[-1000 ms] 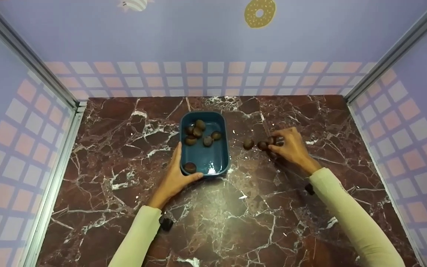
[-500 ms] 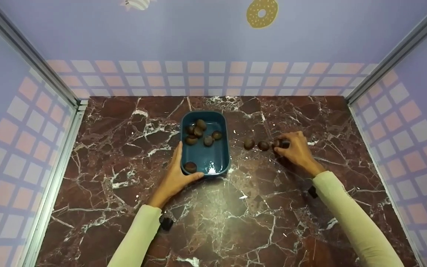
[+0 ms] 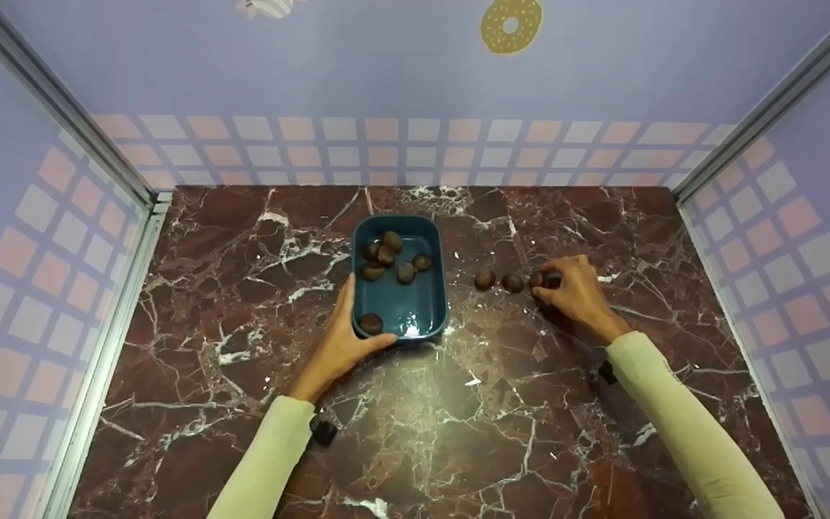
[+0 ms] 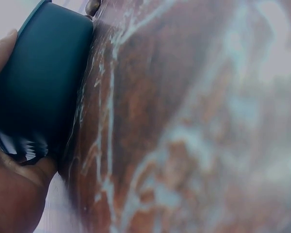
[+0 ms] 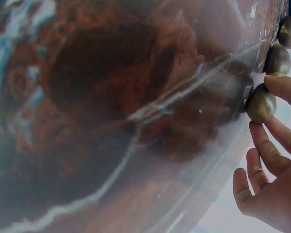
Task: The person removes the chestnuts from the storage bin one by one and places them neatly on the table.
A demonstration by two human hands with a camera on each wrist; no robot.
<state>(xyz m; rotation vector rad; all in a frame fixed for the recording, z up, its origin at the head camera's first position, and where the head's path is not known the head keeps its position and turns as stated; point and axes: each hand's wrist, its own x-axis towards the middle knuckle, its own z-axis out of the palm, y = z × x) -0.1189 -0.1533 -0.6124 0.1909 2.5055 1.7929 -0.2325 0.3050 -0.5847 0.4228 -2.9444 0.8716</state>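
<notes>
A dark blue rectangular container stands on the marble tabletop with several brown chestnuts inside, most grouped toward its far end. One chestnut lies in its near left corner. My left hand grips that corner, fingers along the left wall and thumb at the near rim. To the right of the container, three chestnuts sit in a row on the table. My right hand pinches the rightmost chestnut between thumb and fingers. The middle chestnut and the left chestnut are untouched.
The reddish-brown marble tabletop reaches to a purple back wall with a checked band. Side walls with metal corner rails enclose it left and right. A small black device is on the left wrist.
My right hand has moved slightly right with the rightmost chestnut, which now stands apart from the middle one. My left hand and the container stay put.
</notes>
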